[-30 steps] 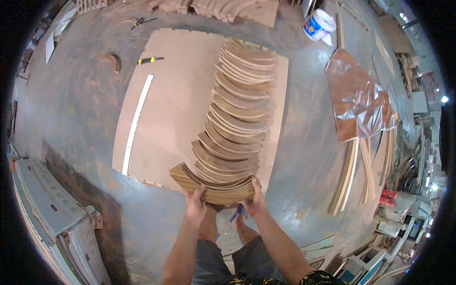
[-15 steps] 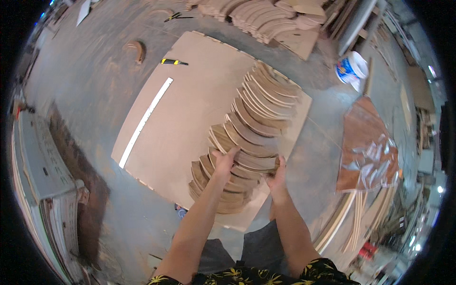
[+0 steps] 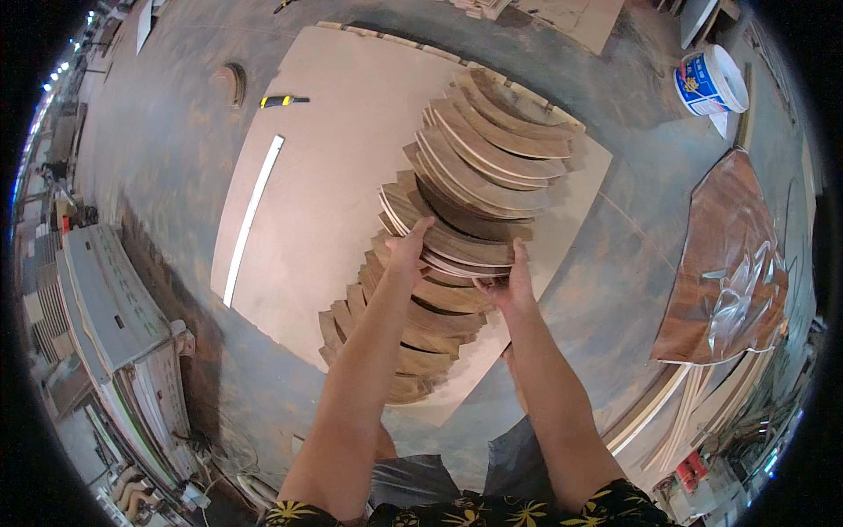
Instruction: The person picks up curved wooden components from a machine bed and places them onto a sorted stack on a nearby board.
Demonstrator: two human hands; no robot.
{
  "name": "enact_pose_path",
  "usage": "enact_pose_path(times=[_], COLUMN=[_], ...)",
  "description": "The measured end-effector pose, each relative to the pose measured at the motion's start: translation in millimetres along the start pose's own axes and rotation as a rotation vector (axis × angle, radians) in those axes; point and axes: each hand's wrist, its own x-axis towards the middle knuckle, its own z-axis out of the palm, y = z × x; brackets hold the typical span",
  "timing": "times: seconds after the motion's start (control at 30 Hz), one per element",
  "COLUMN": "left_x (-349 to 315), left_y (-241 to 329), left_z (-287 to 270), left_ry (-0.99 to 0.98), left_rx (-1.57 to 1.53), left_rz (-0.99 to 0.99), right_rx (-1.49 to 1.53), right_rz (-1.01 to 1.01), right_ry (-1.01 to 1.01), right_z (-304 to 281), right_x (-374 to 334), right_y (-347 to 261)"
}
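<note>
A long overlapping row of curved, arc-shaped wooden pieces [image 3: 500, 132] runs diagonally across a flat tan board [image 3: 334, 149]. In the middle of the row, my left hand [image 3: 410, 252] grips the left end of a small bunch of curved wooden pieces [image 3: 470, 249], thumb on top. At the other end of that bunch my right hand [image 3: 512, 279] is closed, with its thumb on the upper face and its fingers at the lower edge. More of the fanned pieces [image 3: 439, 329] lie nearer to me, partly behind my left forearm.
On the board's left lie a white straight strip [image 3: 255, 220] and a yellow-and-black utility knife [image 3: 283, 101]. A loose curved piece [image 3: 233, 85] rests on the floor. To the right stand a white-and-blue bucket [image 3: 713, 81] and a plastic-wrapped brown sheet [image 3: 724, 255]. Stacked panels [image 3: 114, 299] stand left.
The view has shifted, and both hands now appear higher in it. They still grip curved pieces, and the bunch between them now stands out more from the nearer part of the row.
</note>
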Motion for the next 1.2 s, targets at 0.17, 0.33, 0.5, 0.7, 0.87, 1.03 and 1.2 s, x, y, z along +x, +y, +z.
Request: enact_pose_path(times=[0.17, 0.33, 0.5, 0.7, 0.87, 1.03, 1.2], left_x=[11.5, -0.5, -6.7, 8.3, -20.7, -20.6, -25.3], left_y=[4.2, 11.3, 11.9, 1.7, -12.2, -73.0, -159.6], left_z=[13.2, 26.3, 14.3, 6.8, -21.3, -83.2, -151.3], left_ry=[0.091, 0.161, 0.059, 0.128, 0.116, -0.143, -0.062], left_rx=[-0.006, 0.103, 0.038, 0.157, 0.119, -0.037, 0.001], left_rz=[-0.045, -0.069, -0.051, -0.038, 0.115, 0.227, 0.340], right_rx=[-0.094, -1.024, -1.858, -2.105, -2.086, -2.118, -2.208], right_rz=[0.047, -1.011, -1.168, -1.082, -1.128, -1.199, -1.124], right_ry=[0.222, 0.713, -0.321, -0.333, -0.275, -0.137, 0.016], right_z=[10.3, -20.6, 15.1, 38.2, 42.0, 47.7, 68.0], right_x=[2.5, 42.5, -14.6, -1.4, 12.9, 21.1, 14.6], right_y=[-11.7, -4.3, -27.6, -28.3, -32.6, -37.6, -33.0])
